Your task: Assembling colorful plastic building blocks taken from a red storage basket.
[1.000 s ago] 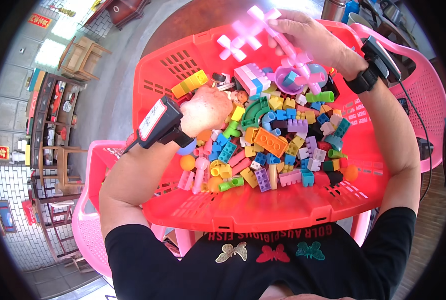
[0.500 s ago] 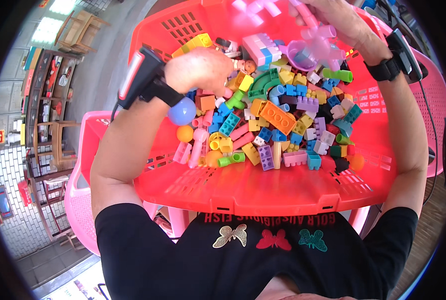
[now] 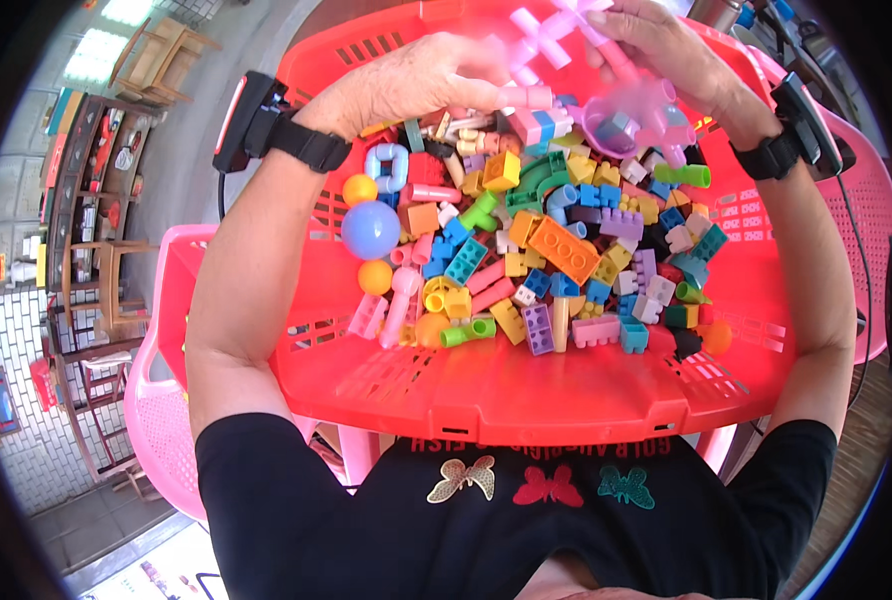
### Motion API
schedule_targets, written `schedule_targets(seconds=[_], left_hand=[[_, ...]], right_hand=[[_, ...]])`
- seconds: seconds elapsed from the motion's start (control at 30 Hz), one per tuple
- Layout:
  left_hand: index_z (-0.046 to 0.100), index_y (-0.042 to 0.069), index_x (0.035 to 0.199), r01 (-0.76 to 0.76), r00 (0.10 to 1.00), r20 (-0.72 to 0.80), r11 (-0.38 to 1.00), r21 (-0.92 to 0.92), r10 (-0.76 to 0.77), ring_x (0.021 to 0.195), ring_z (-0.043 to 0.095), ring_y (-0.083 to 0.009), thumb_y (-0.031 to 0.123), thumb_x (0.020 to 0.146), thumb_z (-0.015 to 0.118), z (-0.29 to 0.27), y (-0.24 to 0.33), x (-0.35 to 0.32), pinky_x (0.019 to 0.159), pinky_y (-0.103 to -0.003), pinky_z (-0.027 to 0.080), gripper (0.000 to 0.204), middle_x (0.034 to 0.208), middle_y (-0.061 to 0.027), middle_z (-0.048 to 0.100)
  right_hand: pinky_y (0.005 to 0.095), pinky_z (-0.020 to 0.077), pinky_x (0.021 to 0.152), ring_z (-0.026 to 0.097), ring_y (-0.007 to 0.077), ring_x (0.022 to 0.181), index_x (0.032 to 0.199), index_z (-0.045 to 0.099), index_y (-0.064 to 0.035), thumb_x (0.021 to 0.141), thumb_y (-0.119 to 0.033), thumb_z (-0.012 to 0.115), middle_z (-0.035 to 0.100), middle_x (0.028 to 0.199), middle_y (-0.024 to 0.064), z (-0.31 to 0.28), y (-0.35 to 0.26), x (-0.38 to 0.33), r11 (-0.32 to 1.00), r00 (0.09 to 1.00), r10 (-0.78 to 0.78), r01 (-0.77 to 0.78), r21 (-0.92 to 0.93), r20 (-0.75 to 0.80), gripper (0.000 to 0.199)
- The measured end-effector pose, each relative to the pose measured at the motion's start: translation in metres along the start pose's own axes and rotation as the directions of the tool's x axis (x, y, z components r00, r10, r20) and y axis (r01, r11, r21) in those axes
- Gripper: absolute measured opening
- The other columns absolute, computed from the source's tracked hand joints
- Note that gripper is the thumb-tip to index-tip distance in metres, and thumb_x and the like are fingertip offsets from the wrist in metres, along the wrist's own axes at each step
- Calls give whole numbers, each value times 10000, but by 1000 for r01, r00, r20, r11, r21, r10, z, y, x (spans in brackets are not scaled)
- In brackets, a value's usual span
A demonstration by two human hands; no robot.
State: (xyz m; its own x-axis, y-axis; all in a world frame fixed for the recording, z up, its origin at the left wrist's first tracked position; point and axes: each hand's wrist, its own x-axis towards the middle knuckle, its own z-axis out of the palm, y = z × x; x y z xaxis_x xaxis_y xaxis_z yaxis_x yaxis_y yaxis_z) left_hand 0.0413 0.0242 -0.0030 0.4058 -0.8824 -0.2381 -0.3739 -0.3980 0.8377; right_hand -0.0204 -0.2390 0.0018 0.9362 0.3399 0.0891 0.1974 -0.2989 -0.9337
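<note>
My right hand (image 3: 661,50), at the far right of the basket, grips a joined structure of pink pipe pieces (image 3: 618,60). The structure has cross-shaped connectors at its top and branching, blurred pipe ends hanging lower. My left hand (image 3: 411,80) pinches a short pink tube (image 3: 528,97) close to the structure's left side; a gap still seems to separate them, though blur makes this hard to judge. Beneath both hands, a red plastic basket (image 3: 446,415) holds many loose building blocks, including an orange block (image 3: 563,250) and a green curved block (image 3: 538,185).
A blue ball (image 3: 371,230) and several orange balls lie on the basket's left side. Pink plastic chairs stand to the left (image 3: 166,430) and right (image 3: 856,200). Farther left are a wooden shelf (image 3: 91,180) and a wooden chair (image 3: 156,60).
My left hand has lifted out of the block pile and moved up and right, carrying a pink tube toward the structure. The right hand keeps its grip, shifted slightly.
</note>
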Motion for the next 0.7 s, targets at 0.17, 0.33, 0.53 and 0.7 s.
schedule_targets(seconds=[0.17, 0.33, 0.53, 0.7], left_hand=[[536, -11, 1128, -220, 972, -174, 883, -414, 161, 895, 635, -177, 219, 915, 526, -4, 8, -6, 738, -278, 532, 314, 1043, -128, 614], [450, -38, 1263, -406, 903, -361, 740, -536, 233, 930, 624, -216, 259, 927, 482, -14, 0, -6, 765, -320, 528, 450, 1140, -197, 591], [455, -35, 1236, -378, 907, -259, 369, -849, 332, 940, 633, -287, 303, 924, 381, -18, -1, -6, 810, -372, 528, 466, 1133, -256, 590], [494, -1, 1235, -390, 916, -298, 430, -814, 267, 931, 624, -223, 390, 937, 435, -17, 3, -10, 691, -311, 530, 495, 1159, -190, 585]], right_hand=[[231, 492, 577, 587, 112, 678, 1004, 567, -37, 936, -220, 492, 603, 801, 45, 1, -3, -3, 992, 998, 44, -39, 117, -34, 209], [221, 498, 549, 578, 90, 609, 1015, 563, -33, 959, -292, 493, 608, 777, 49, 3, -7, -7, 991, 995, 91, -86, 98, -48, 273], [231, 513, 579, 602, 113, 627, 1033, 554, -22, 970, -277, 461, 633, 793, 79, -2, -5, -4, 978, 991, 131, -123, 167, -38, 278], [238, 518, 620, 607, 122, 655, 1031, 544, -21, 978, -255, 428, 633, 816, 79, -1, -8, -5, 974, 992, 114, -101, 201, -55, 267]])
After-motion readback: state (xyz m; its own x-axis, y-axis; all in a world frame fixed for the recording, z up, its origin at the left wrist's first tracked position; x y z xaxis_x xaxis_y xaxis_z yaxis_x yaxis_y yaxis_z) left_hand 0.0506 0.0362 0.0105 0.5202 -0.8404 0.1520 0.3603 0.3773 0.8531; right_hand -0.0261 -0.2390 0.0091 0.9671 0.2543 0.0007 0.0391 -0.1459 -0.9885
